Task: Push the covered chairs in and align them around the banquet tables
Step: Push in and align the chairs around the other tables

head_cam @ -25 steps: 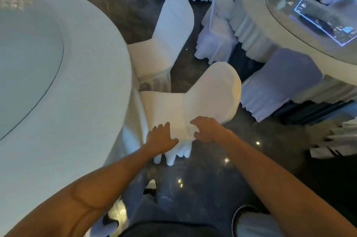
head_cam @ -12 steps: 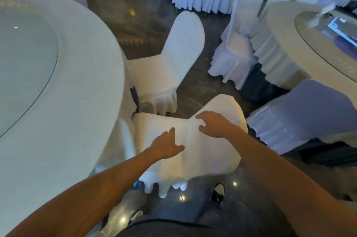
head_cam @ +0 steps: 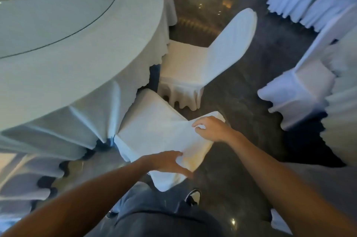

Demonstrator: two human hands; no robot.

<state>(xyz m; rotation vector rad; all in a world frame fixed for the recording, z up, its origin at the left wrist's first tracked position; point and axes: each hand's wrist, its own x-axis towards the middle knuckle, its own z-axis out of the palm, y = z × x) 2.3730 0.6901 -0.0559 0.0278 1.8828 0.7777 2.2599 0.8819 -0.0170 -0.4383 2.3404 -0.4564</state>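
Near covered chair (head_cam: 154,130) sits at the round bench's (head_cam: 116,62) right edge, seat front touching the hanging tablecloth (head_cam: 92,105). Left hand (head_cam: 170,161) grasps the near end of the chair's backrest top, right hand (head_cam: 210,128) grasps its far end. Second covered chair (head_cam: 212,58) stands just beyond, seat toward the bench, apart from the first.

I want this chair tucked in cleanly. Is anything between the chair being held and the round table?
Nothing visible. Both the left hand and right hand grip the covered chair at its backrest; its seat front already meets the table's draped cloth. Under the cloth is hidden.
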